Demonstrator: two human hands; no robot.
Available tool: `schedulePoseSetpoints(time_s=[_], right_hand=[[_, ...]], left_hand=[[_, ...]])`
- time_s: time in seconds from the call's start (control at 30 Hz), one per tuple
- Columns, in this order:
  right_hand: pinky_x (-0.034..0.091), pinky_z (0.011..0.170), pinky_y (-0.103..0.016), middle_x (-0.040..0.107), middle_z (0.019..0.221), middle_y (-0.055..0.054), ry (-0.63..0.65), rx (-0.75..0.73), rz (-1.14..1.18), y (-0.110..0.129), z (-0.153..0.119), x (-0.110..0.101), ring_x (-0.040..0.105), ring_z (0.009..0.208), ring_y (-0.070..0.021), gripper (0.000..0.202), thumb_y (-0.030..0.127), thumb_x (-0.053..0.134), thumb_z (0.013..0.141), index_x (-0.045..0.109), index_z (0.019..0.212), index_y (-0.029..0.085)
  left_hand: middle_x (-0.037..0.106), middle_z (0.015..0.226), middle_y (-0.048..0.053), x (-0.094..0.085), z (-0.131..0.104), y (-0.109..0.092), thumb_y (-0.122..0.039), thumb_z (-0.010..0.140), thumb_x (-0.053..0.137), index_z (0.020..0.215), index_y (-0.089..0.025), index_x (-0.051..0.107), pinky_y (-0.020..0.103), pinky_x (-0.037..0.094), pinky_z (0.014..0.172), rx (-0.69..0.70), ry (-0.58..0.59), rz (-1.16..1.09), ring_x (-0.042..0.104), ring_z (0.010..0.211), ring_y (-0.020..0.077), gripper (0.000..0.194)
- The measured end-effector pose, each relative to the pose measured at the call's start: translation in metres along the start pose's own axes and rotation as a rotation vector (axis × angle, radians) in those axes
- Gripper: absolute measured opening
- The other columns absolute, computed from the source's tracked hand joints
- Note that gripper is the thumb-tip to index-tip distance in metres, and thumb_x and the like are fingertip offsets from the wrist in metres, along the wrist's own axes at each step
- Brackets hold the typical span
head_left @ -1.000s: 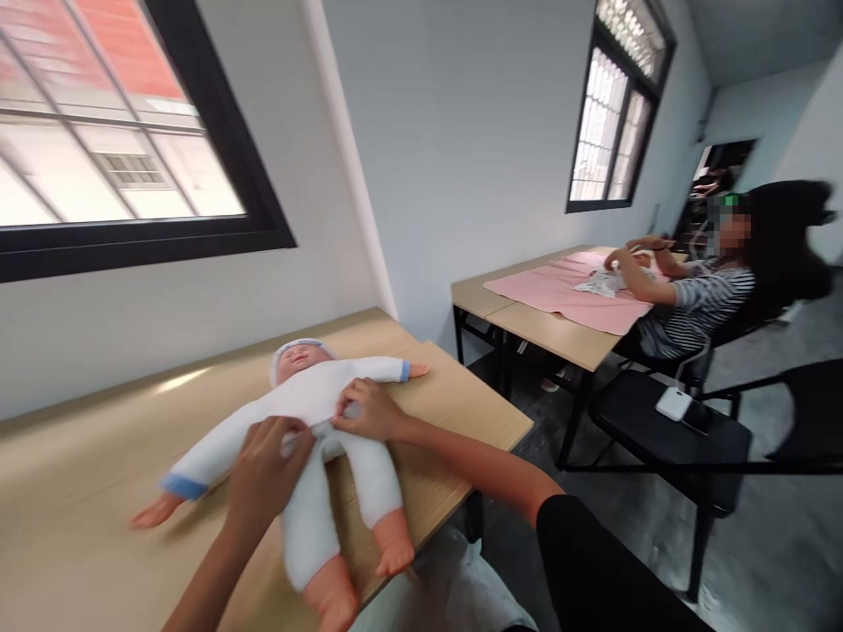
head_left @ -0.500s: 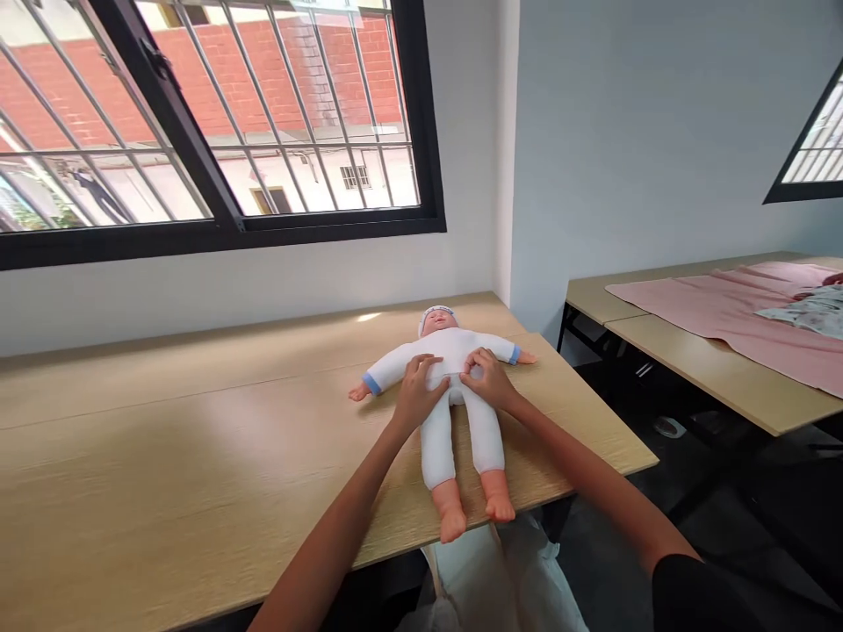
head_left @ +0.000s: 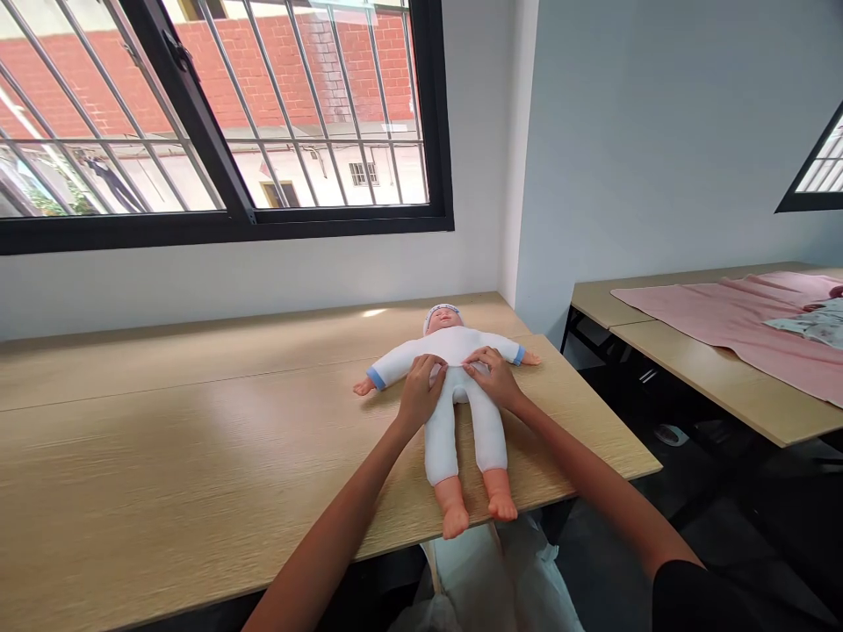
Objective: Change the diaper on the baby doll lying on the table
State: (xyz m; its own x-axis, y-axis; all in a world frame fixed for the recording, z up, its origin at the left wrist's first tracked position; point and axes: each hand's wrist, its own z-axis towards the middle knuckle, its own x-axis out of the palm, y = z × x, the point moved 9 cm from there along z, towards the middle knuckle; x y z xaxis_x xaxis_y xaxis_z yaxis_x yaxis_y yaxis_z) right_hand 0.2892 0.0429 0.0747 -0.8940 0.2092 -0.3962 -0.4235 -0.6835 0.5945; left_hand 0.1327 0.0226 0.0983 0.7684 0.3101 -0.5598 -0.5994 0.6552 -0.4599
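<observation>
Behind everything, a pale wall (head_left: 480, 263) with a dark-framed window (head_left: 241, 211) at far left, barred, red brick visible beyond the glass. Across the near left and centre, a wooden table (head_left: 198, 456) with a light grain. Lying on its back near the right end of that table: a doll (head_left: 457, 386), head toward the wall, feet at the near edge, arms spread to left and right. On it, a white top (head_left: 454, 341) with blue cuffs (head_left: 376, 378), and white trousers (head_left: 440, 448). At the left side of its waist, left hand (head_left: 421, 386), thumb and fingers pinching the lower edge of the white top. Opposite, at the right side, right hand (head_left: 493, 377), pinching the same edge. At near right, a black sleeve (head_left: 698, 597). At far right, well apart, a second table (head_left: 744, 408) partly covered by a pink cloth (head_left: 717, 320), with a patterned cloth (head_left: 813, 323) on top.
</observation>
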Motion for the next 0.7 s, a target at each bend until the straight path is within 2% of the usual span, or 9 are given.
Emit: schedulePoseSetpoints(time_s=[0.1,0.3,0.53,0.6,0.7], right_hand=[[0.047,0.087,-0.038,0.068,0.094,-0.007,-0.002,0.0,0.015,0.0,0.001,-0.001,0.06,0.094,-0.0216,0.016,0.032,0.055,0.094,0.066,0.091,0.02],[0.049,0.082,-0.036,0.069,0.094,-0.01,0.009,0.036,0.029,-0.002,0.001,-0.001,0.062,0.089,-0.0219,0.019,0.033,0.053,0.095,0.066,0.09,0.02],[0.049,0.085,-0.038,0.069,0.091,-0.008,0.035,-0.016,-0.004,0.001,0.0,0.001,0.06,0.089,-0.0221,0.02,0.034,0.054,0.095,0.068,0.091,0.02],[0.047,0.094,-0.041,0.068,0.1,-0.008,0.068,-0.032,-0.031,0.0,-0.001,0.003,0.06,0.1,-0.0238,0.02,0.035,0.06,0.091,0.069,0.103,0.021],[0.038,0.11,-0.048,0.058,0.131,-0.011,0.147,-0.014,-0.051,-0.009,-0.003,0.011,0.05,0.125,-0.0268,0.049,0.036,0.069,0.084,0.06,0.13,0.023]], left_hand=[[0.064,0.087,0.005,-0.001,0.0,0.0,-0.022,0.094,0.043,0.085,-0.021,0.056,0.038,0.049,0.084,-0.011,0.007,-0.01,0.059,0.09,0.0229,0.016],[0.064,0.091,0.004,0.002,0.0,-0.001,-0.023,0.09,0.053,0.088,-0.022,0.058,0.038,0.049,0.084,0.024,0.056,0.023,0.058,0.093,0.0243,0.005],[0.062,0.093,0.008,0.007,-0.005,-0.002,-0.022,0.094,0.043,0.086,-0.019,0.057,0.041,0.05,0.085,0.038,0.077,0.09,0.058,0.095,0.0248,0.016],[0.063,0.106,0.011,0.008,-0.006,0.001,-0.023,0.094,0.044,0.093,-0.018,0.059,0.043,0.05,0.092,0.04,0.067,0.08,0.059,0.105,0.0252,0.016],[0.058,0.133,0.014,0.014,-0.008,0.012,-0.029,0.093,0.05,0.116,-0.017,0.058,0.048,0.042,0.107,0.024,0.087,0.051,0.052,0.127,0.0273,0.027]])
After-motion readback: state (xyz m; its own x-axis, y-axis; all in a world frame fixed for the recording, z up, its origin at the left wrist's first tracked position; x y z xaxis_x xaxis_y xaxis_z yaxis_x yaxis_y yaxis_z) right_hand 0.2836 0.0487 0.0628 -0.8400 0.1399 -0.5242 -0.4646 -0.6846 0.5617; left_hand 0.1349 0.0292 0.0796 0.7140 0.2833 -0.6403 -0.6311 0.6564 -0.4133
